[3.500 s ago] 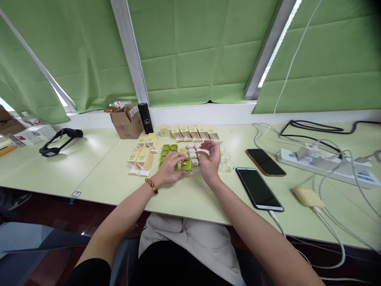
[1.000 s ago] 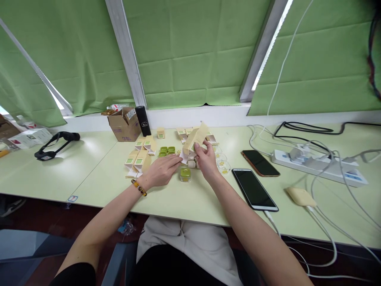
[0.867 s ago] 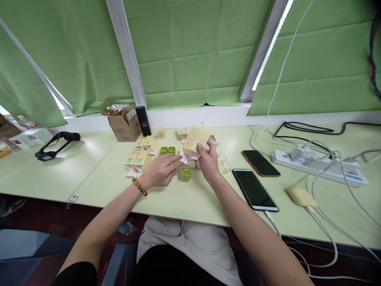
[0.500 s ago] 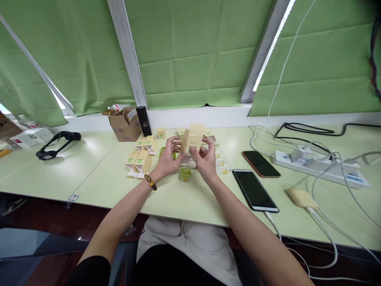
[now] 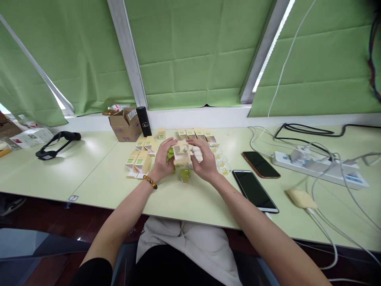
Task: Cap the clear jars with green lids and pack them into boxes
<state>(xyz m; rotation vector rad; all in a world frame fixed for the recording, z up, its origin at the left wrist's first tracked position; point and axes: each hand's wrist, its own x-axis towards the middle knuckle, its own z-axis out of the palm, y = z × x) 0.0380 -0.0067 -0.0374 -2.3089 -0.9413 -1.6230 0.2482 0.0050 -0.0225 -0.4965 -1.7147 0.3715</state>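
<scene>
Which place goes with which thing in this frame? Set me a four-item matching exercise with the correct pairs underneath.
Things
1. Beaded bracelet
2. Black cylinder
3. Clear container with a green top
4. White power strip

Places
A. On the table, on the near side of the cream box held between left hand and right hand
B. To the right of the brown-edged phone
C. Around the person's left wrist
D. Standing beside the cardboard box

Pairs: 1-C, 2-D, 3-A, 4-B
</scene>
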